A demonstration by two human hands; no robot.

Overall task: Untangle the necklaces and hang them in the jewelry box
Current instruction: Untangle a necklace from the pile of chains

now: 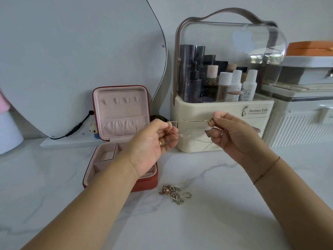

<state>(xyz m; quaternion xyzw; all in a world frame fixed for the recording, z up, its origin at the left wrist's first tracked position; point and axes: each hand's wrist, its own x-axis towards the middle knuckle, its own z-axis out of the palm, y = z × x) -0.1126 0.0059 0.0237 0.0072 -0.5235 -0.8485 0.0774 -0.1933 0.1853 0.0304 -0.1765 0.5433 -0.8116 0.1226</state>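
Observation:
A thin gold necklace (193, 121) is stretched taut between my hands above the counter. My left hand (155, 141) pinches one end, and my right hand (228, 130) pinches the other end near a small pendant. A tangled heap of silver and gold necklaces (173, 193) with a pink pearl lies on the marble counter below my hands. The red jewelry box (120, 134) stands open at the left, partly behind my left wrist. Its pink lid shows a row of hooks (120, 100) with nothing hanging on them.
A cream cosmetics organiser (223, 127) with a clear lid and bottles stands right behind my hands. White storage boxes (302, 112) sit at the right. A curved mirror (72, 60) with a black cable leans at the back left.

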